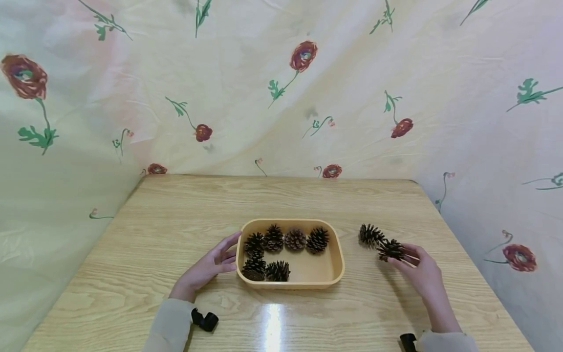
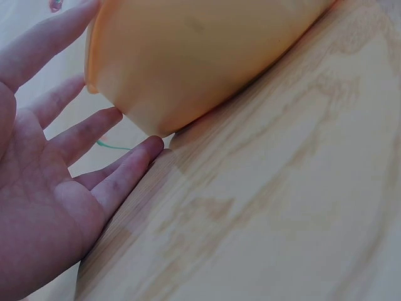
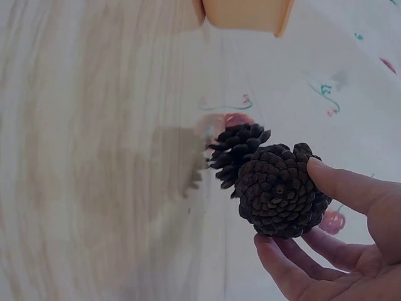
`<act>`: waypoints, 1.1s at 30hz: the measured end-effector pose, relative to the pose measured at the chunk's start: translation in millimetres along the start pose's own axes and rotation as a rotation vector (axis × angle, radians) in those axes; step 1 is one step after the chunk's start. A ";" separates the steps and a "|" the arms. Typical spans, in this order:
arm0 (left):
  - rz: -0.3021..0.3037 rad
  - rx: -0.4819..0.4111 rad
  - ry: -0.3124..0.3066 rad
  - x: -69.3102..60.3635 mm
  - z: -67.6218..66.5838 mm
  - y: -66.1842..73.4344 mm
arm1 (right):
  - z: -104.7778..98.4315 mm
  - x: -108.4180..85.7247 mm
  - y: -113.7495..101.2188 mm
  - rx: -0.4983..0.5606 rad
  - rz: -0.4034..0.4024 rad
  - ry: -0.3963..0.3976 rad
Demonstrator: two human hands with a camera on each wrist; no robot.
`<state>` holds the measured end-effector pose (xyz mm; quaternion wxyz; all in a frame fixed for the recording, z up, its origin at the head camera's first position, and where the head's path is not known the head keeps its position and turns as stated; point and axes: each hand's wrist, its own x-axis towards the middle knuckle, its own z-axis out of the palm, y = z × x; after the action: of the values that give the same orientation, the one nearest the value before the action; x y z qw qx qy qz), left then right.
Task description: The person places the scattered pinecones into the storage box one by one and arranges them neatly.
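A shallow yellow-orange tray (image 1: 310,268) with rounded corners sits mid-table, several brown pine cones lying along its back, left side and front left. At its left end is my left hand (image 1: 210,266), fingers mostly straight and spread; in the left wrist view the hand (image 2: 56,182) has fingertips at the tray's outer wall (image 2: 188,63). To the right of the tray my right hand (image 1: 420,271) pinches a pine cone (image 1: 390,250) between thumb and fingers. The right wrist view shows this held pine cone (image 3: 279,191) base-on, partly covering another pine cone (image 3: 235,153) behind it.
That other loose pine cone (image 1: 371,235) lies on the wooden table (image 1: 198,205), just beyond the held one. Flower-print cloth (image 1: 246,98) hangs behind the table and along both sides. Black wrist mounts (image 1: 205,320) show near both sleeves.
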<state>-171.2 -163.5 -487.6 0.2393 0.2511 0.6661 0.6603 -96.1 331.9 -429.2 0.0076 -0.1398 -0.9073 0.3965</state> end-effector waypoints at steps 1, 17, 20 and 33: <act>-0.002 0.000 0.000 0.2 -0.1 0.0 | 0.6 -1.0 -1.7 0.003 -0.005 0.003; -0.009 0.004 0.010 -1.5 1.7 3.1 | 17.6 -14.5 -35.4 0.076 -0.086 0.031; -0.009 0.005 0.011 -1.4 1.9 3.7 | 21.1 -16.9 -41.9 0.087 -0.096 0.027; -0.010 0.003 0.014 -1.7 2.3 6.1 | 34.2 -20.7 -60.4 0.142 -0.157 0.040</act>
<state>-168.3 -162.8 -481.5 0.2373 0.2436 0.6701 0.6598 -95.4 263.0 -407.1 0.0667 -0.0753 -0.8848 0.4550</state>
